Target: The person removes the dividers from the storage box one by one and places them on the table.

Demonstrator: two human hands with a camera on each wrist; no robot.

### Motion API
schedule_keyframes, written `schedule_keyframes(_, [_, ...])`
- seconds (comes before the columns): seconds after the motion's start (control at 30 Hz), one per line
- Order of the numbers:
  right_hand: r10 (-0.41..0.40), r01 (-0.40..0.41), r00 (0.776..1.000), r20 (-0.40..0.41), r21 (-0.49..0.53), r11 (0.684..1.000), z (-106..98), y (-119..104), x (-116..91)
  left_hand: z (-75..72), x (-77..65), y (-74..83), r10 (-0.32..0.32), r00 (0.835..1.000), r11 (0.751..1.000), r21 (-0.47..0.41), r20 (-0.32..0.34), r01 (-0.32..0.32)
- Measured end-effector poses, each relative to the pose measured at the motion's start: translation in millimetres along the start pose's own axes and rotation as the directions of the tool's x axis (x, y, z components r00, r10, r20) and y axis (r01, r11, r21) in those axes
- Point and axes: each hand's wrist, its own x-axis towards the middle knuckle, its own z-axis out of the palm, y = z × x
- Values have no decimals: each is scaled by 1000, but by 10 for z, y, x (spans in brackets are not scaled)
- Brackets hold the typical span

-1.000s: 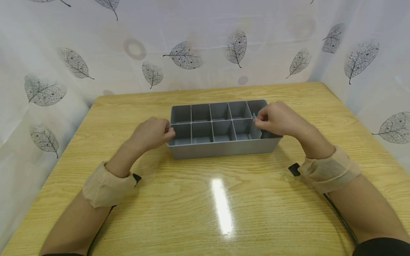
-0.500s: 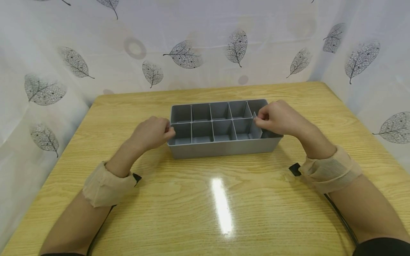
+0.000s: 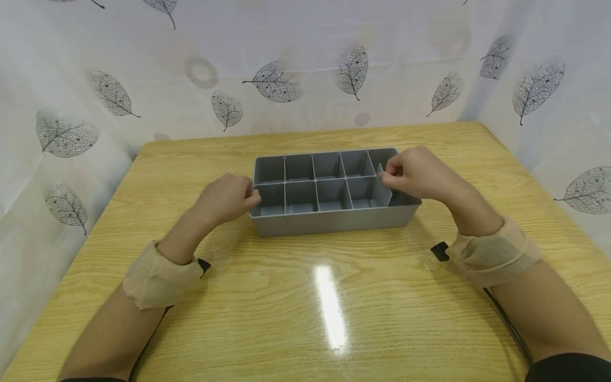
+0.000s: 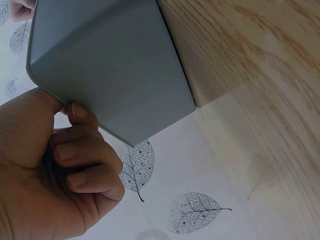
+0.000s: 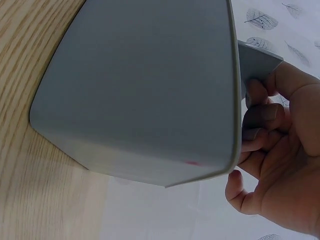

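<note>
A grey divided storage box point(image 3: 329, 223) stands on the wooden table, its compartments in two rows. At its left end my left hand point(image 3: 226, 196) pinches the rim between thumb and index finger, with the other fingers curled below, as the left wrist view shows. Over the right end, my right hand point(image 3: 416, 174) pinches the top edge of a thin grey divider point(image 3: 384, 192). That divider sticks up above the box's rim, its lower part still among the compartments. In the right wrist view, the divider point(image 5: 257, 62) shows past the end wall, with thumb and index finger on its corner.
The wooden table point(image 3: 267, 297) has a bright light reflection in front of the box. A white curtain point(image 3: 310, 32) printed with leaves hangs behind and at both sides. Each wrist wears a beige wrap point(image 3: 496, 254) with a black cable running back along the arm.
My right hand has risen slightly, and the divider in it stands a little higher out of the box. My left hand and the box have stayed in place.
</note>
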Motion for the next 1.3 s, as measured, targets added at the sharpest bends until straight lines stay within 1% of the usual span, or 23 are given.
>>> schedule_keyframes(0.17, [16, -16, 1000, 7, 0, 1000, -5, -16, 2, 4, -8, -5, -1, 1000, 1000, -4, -1, 1])
schedule_keyframes(0.37, [3, -3, 1000, -9, -9, 1000, -12, -26, 2, 10, -9, -10, -1, 1000, 1000, 1, -11, 1])
schedule_keyframes(0.5, [-4, 4, 1000, -13, -13, 1000, -20, -27, 2, 10, -12, -10, -4, 1000, 1000, -3, -4, 4])
schedule_keyframes(0.73, [14, -15, 998, -59, -19, 1000, -48, -34, -1, 4, -2, -5, -5, 1000, 1000, -3, -3, 5])
schedule_keyframes(0.97, [-5, 2, 997, -72, -34, 999, -64, -27, 4, 1, -2, -6, -1, 1000, 1000, -11, 1, 1])
schedule_keyframes(1.3, [16, -21, 993, -114, -38, 999, -117, -47, 10, 2, -2, -16, 2, 1000, 1000, -8, 3, -2])
